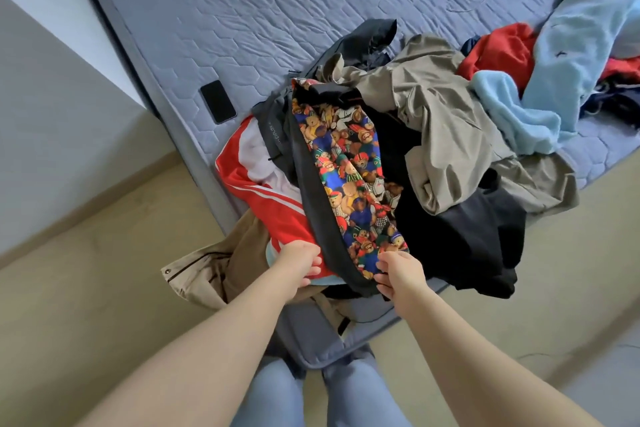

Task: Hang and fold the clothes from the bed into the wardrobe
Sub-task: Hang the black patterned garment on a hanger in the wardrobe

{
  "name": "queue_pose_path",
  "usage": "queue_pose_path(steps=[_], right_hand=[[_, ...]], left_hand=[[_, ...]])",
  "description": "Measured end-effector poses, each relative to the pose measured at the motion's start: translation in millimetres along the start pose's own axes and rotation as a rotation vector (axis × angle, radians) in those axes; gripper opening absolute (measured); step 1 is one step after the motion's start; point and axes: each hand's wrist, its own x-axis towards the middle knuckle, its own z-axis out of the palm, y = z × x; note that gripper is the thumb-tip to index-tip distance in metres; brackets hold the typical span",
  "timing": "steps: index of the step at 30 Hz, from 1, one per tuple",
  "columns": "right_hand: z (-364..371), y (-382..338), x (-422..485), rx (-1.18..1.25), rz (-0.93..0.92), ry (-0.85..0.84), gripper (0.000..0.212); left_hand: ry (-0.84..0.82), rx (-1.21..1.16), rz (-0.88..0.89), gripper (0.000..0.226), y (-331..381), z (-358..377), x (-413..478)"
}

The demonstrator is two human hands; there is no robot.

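Jacket (349, 177) with bear-print lining | I'm pinching its hem with my right hand (398, 274) | my left hand (299, 262) is gripping red track top (263, 198) | both lying on bed (242, 10)

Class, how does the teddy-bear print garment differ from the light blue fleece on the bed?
The teddy-bear print garment is multicoloured and patterned; the light blue fleece is plain. The print garment lies at the near mattress corner, its dark edge pinched by the right hand; the fleece lies far right, untouched. Both are crumpled, unfolded.
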Motion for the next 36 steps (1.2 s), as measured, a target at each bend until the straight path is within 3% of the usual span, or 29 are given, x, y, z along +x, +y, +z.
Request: queue_pose_path(steps=[2,6,10,13,16,18,22,24,27,29,34,36], right_hand=[[-1.8,-2.9,17.5,-0.157,-0.085,-0.009,0.027],[-2.7,-12.5,56.0,-0.504,-0.362,0.028,0.051],[-2.0,-32.7,87.9,-0.753,-0.303,0.053,0.064],[1.9,-40.1,105.8,-0.67,-0.264,-0.028,0.07],[6.0,-45.2,111.1,-0.582,-0.305,-0.11,0.072],[10.6,-45.6,109.1,-0.651,-0.349,-0.164,0.066],[30.5,-37.9,101.4,-0.835,-0.421,-0.297,0.054],[39.6,-33.5,93.1,-0.81,-0.408,-0.378,0.052],[43.6,-27.5,78.1,-0.714,-0.359,-0.454,0.048],[44.0,-27.5,66.5,-0.626,-0.3,-0.475,0.044],[60.9,-49.2,37.2,-0.147,-0.226,-0.255,0.016],[69.3,-64.1,24.9,-0.039,-0.254,-0.252,0.031]], left_hand=[[0.052,0.028,-0.009,0.028,8.1,10.8,14.6],[0.098,0.088,0.151,0.031,18.2,29.2,46.2],[-0.02,-0.037,0.078,0.046,31.8,41.4,68.0],[0.032,-0.017,0.104,0.053,37.3,45.4,85.3],[0.152,0.082,0.153,0.062,40.1,45.4,97.2],[0.144,0.088,0.159,0.068,38.3,45.2,105.5],[0.037,-0.206,0.056,0.083,42.6,43.0,116.3],[0.031,-0.25,0.035,0.083,46.2,39.6,118.3],[-0.041,-0.198,0.145,0.045,47.0,25.2,112.6],[-0.093,-0.11,0.226,0.033,47.1,7.8,103.2],[-0.16,-0.075,0.417,0.009,57.2,-42.1,62.6],[-0.263,0.025,0.499,0.012,56.9,-62.6,43.8]])
